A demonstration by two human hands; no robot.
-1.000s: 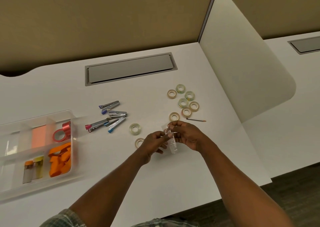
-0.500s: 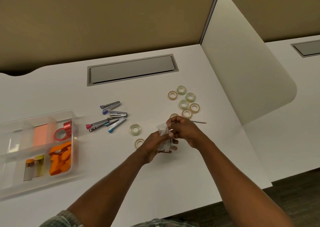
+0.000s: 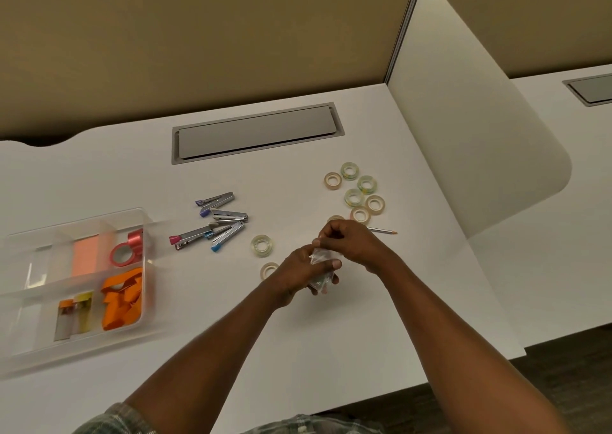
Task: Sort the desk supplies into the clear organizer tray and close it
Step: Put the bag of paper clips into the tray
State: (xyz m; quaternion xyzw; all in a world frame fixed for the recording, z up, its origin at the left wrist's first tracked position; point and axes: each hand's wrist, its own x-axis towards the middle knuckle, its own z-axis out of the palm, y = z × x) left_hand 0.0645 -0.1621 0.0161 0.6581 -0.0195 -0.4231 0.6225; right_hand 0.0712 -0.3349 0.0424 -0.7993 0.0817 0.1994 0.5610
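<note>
Head view: left hand (image 3: 299, 269) and right hand (image 3: 351, 243) both close their fingers on a small clear plastic bag (image 3: 320, 261), held above the desk (image 3: 298, 334) beside tape rolls (image 3: 359, 195); organizer tray (image 3: 145, 288) sits open, far left

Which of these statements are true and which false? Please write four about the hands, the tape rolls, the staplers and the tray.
1. Both hands hold a small clear bag above the desk: the left hand and the right hand. True.
2. The staplers lie inside the clear tray. False: they lie on the desk, right of the tray.
3. Orange paper pieces are in the tray. True.
4. All tape rolls are stacked in one tower. False: they lie flat and scattered on the desk.
</note>
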